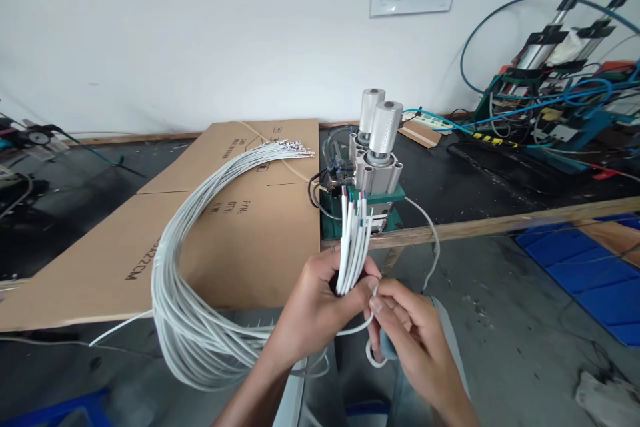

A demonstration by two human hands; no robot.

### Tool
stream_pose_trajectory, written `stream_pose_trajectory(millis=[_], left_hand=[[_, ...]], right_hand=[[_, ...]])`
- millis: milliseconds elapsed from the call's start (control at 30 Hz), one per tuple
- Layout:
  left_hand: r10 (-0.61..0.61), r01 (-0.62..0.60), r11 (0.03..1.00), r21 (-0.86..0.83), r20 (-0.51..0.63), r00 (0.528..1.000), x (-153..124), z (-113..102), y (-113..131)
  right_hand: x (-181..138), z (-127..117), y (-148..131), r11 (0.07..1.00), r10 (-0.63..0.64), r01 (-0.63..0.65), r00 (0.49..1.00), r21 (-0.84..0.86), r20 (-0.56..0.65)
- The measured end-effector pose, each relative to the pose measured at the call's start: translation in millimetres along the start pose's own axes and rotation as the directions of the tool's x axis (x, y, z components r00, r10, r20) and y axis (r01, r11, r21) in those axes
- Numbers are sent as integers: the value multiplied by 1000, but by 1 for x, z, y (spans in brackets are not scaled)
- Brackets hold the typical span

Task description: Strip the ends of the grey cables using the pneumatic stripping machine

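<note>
Fingers of the L hand point(320, 307) are curled nearly closed round a bunch point(354, 250) of cable ends, standing upright, coloured tips up. R hand point(407, 327): thumb + index pinched together on one cable point(357, 329), right by the L thumb. White loop point(371, 356) under R; can't tell what it is. Big coil point(167, 300) sags off the cardboard's point(273, 247) front edge, w/ its other ends lying on top. Press point(377, 180) on the bench point(435, 207), just behind the bunch. Step in hand, prob.: handling cables singly. Next move calls for steady L, light R, I'd say.
</note>
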State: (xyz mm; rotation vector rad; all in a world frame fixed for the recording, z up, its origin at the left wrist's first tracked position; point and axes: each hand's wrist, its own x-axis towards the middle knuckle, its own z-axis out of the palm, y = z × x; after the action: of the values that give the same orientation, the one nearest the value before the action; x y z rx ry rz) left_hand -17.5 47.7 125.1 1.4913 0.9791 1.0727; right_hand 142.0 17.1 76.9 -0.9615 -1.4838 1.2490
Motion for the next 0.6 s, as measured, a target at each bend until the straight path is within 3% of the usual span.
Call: stream_pose_trajectory(millis=[200,367,533,600], left_hand=[[56,-55,997,45,-34,998,-2,2,-3],[-21,21,998,-61,-1,1000,1,4,-3],[-73,81,980,-184,47,996,3,5,0],[-81,89,979,-181,52,995,3,4,-1]], right_hand=[[1,2,1,998,-58,55,994,-37,-88],[7,5,3,980,-174,159,976,-120,-128],[6,9,2,985,-113,85,975,-150,-189],[5,9,2,972,-144,104,973,-212,-182]])
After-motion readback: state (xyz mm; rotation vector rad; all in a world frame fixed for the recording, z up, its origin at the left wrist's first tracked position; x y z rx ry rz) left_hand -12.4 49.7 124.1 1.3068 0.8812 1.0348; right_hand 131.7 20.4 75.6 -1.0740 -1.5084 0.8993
